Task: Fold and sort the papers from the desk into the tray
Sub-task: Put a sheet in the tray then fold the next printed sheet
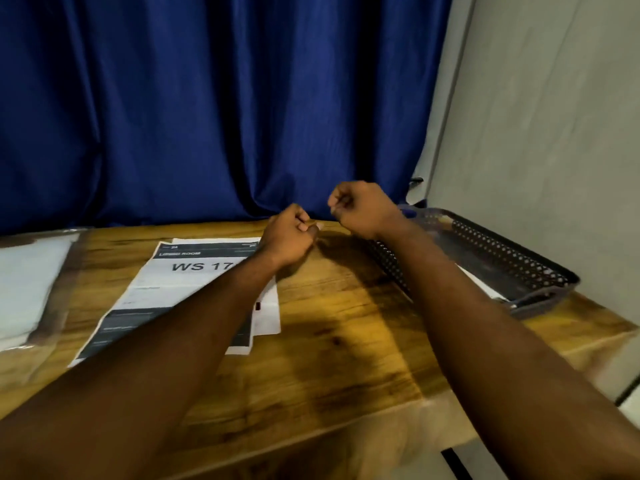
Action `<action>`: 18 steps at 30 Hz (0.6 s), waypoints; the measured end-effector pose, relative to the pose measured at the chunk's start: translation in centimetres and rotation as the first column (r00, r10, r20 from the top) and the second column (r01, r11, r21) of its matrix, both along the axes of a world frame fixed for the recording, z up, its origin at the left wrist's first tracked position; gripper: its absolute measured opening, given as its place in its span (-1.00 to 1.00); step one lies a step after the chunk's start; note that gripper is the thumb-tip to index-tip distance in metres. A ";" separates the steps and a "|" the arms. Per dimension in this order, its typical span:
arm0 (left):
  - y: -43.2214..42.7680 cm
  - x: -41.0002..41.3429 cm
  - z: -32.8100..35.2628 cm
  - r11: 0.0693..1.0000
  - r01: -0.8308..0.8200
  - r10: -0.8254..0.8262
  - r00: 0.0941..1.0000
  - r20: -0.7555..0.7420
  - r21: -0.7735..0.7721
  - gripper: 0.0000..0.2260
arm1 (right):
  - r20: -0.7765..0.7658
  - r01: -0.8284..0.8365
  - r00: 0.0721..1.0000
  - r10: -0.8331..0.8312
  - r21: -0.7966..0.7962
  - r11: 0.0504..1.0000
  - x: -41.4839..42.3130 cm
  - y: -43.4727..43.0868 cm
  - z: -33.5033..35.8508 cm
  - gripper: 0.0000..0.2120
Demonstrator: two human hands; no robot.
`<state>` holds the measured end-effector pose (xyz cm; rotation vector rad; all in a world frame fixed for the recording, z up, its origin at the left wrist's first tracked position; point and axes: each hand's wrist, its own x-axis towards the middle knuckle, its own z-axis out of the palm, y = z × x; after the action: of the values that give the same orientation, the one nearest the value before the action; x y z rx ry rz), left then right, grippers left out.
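Wooden desk planks are running out toward a deep blue curtain, with a grey wall standing at the right; over the far middle of the desk the left hand is curling into a fist with nothing visible in it, hovering just past the far right corner of the papers; the right hand is likewise balling into an empty fist, sitting a little higher and near the left one without touching it; the left forearm is crossing over the papers, hiding part of the print; the papers are lying flat on the left half of the desk, their long axis running away from the person and leaning from near left to far right, the dark header and the letters "WS 17" sitting at the far end; a second sheet is peeking out beneath at the right edge; the dark perforated tray is resting at the right by the wall, its long axis running from far left to near right, with a white sheet lying inside; a blurred pale bundle is lying at the far left.
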<state>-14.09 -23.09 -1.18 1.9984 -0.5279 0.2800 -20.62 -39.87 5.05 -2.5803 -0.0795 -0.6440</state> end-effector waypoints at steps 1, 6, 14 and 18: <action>1.5 0.6 0.2 1.000 -0.028 0.028 1.000 0.000 0.004 -0.84 | -0.014 -0.048 0.999 0.048 -0.010 0.999 0.8 1.7 -0.6 -0.84; 9.9 3.7 -0.5 0.982 -0.181 0.181 0.983 -0.012 0.051 -0.85 | -0.180 -0.146 0.974 0.141 -0.017 0.989 4.7 8.0 -4.6 -0.78; 21.7 6.8 -3.1 0.901 -0.251 0.285 0.957 -0.046 0.354 -0.74 | -0.361 -0.179 0.926 0.113 -0.156 0.971 9.9 13.2 -9.6 -0.61; 23.6 7.1 -4.7 0.875 -0.252 0.298 0.953 -0.051 0.413 -0.55 | -0.372 -0.168 0.924 0.091 -0.180 0.969 12.1 14.1 -10.0 -0.68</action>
<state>-6.98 0.51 -5.91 2.4822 -0.2351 0.2432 -8.49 -25.81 -4.98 -2.8219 -0.2063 -0.1072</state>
